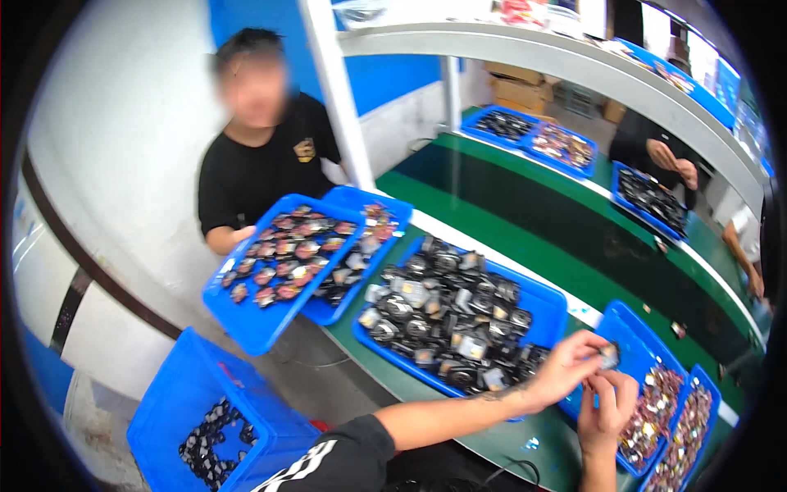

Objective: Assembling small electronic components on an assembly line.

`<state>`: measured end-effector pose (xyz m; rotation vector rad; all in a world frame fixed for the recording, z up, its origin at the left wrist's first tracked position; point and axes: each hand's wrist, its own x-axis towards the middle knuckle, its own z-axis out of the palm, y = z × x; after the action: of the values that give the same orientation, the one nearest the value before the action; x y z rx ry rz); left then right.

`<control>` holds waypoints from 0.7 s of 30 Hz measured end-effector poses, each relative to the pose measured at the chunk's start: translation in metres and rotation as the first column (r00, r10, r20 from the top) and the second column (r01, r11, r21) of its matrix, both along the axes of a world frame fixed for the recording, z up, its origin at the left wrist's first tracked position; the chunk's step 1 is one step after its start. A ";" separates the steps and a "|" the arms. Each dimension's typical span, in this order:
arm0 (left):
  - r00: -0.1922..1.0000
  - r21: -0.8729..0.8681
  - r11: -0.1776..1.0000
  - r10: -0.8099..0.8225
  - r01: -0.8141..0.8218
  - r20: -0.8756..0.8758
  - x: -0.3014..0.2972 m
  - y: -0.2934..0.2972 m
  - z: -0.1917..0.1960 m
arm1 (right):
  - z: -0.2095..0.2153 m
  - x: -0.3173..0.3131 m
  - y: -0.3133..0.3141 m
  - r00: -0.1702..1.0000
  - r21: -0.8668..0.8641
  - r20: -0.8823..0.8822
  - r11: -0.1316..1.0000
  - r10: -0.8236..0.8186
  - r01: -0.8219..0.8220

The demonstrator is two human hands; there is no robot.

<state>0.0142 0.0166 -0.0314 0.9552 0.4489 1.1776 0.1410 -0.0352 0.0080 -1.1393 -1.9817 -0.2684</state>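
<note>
My left hand [566, 369] reaches across the right end of the large blue tray and pinches a small dark part with a pale face [608, 355]; its exact kind I cannot make out. Just below it, my right hand [608, 403] is closed, fingertips bent together close to the left one. Whatever those fingers grip is hidden. Small black plastic parts [447, 316], some with round lens-like faces, are heaped in the large blue tray [551, 316]. Beyond and beside my right hand, a blue bin [635, 336] holds shiny reddish and gold small pieces [652, 414].
Another narrow blue bin [707, 385] of shiny pieces stands at far right. A co-worker [266, 156] at left holds a blue tray [266, 332] of parts above a second one. A deep blue crate [156, 410] stands lower left. A green conveyor belt [525, 205] runs behind, under a shelf.
</note>
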 end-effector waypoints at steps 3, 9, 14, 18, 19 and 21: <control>1.000 0.030 1.000 0.006 -0.005 -0.011 -0.013 -0.003 0.013 | 0.002 0.002 0.004 0.928 -0.143 -0.370 0.984 0.045 -0.105; 0.835 0.522 0.850 0.334 -0.066 -0.438 -0.023 -0.008 0.029 | 0.004 0.012 0.017 0.330 -0.391 -0.913 0.749 -0.240 -0.535; 0.695 0.731 0.674 0.576 -0.105 -0.430 -0.009 -0.013 0.031 | 0.005 0.023 0.007 0.316 -0.405 -0.910 0.733 -0.267 -0.546; 0.669 0.757 0.647 0.603 -0.090 -0.435 -0.011 -0.012 0.029 | 0.006 0.031 0.006 0.303 -0.416 -0.908 0.703 -0.289 -0.577; 0.666 0.764 0.641 0.605 -0.081 -0.437 -0.011 -0.011 0.029 | 0.004 0.034 0.008 0.319 -0.430 -0.902 0.687 -0.292 -0.586; 0.662 0.780 0.623 0.613 -0.068 -0.432 -0.012 -0.011 0.028 | 0.005 0.038 0.008 0.336 -0.454 -0.890 0.670 -0.308 -0.588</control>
<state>0.0024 0.0054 -0.0029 2.1145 0.8309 1.3896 0.1793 -0.0272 0.0129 -1.0983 -0.9796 1.2441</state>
